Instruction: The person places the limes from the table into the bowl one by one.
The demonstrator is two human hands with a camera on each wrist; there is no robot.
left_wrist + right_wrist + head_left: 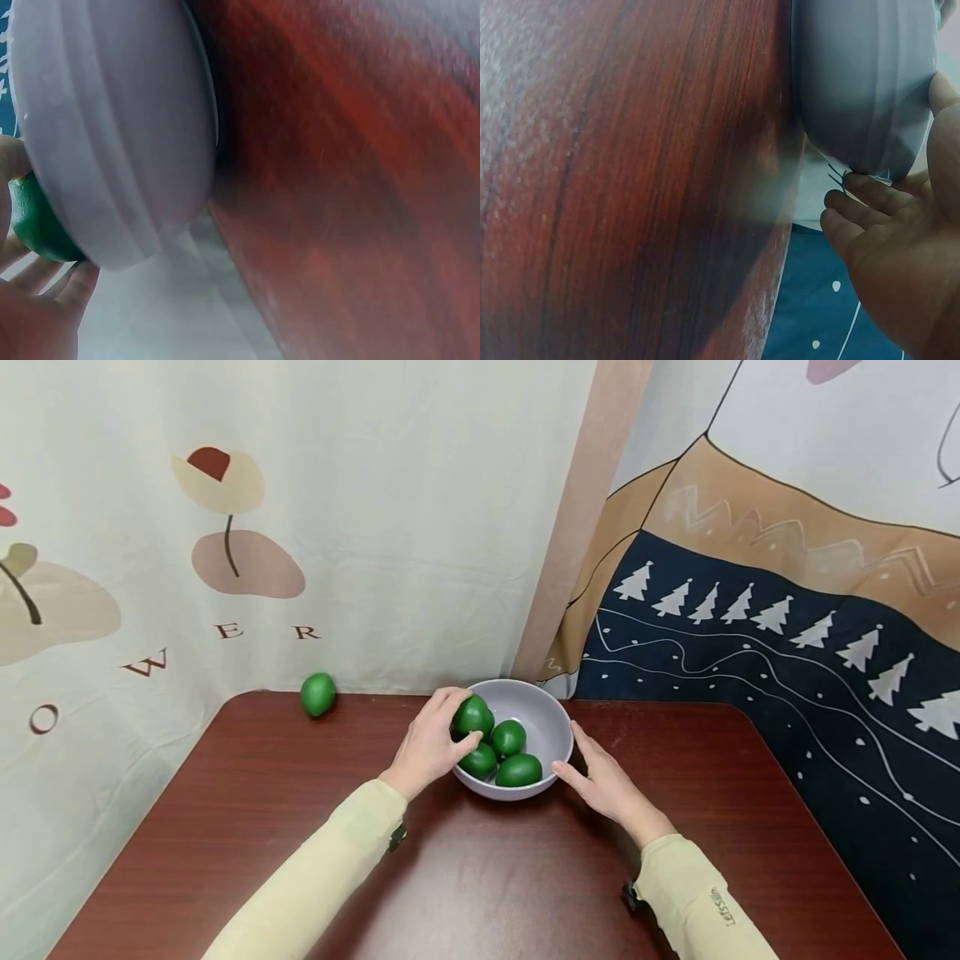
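A lavender bowl (551, 727) stands near the far edge of the table, with several green limes inside it. My left hand (431, 739) is at the bowl's left side, its thumb and fingers around a lime (474, 717) at the rim. In the left wrist view, that lime (43, 225) shows between the fingers and the bowl's wall (127, 135). The limes lower in the bowl include one at the front (519, 771) and one in the middle (509, 737). On the right, my right hand (603, 781) holds the bowl, thumb at the rim and fingers along the outer wall.
One more lime (318, 694) lies by the far left edge of the dark red wooden table (525, 877). Right behind the table hang a pale printed curtain (405, 543) and a dark cloth with white trees (750, 668).
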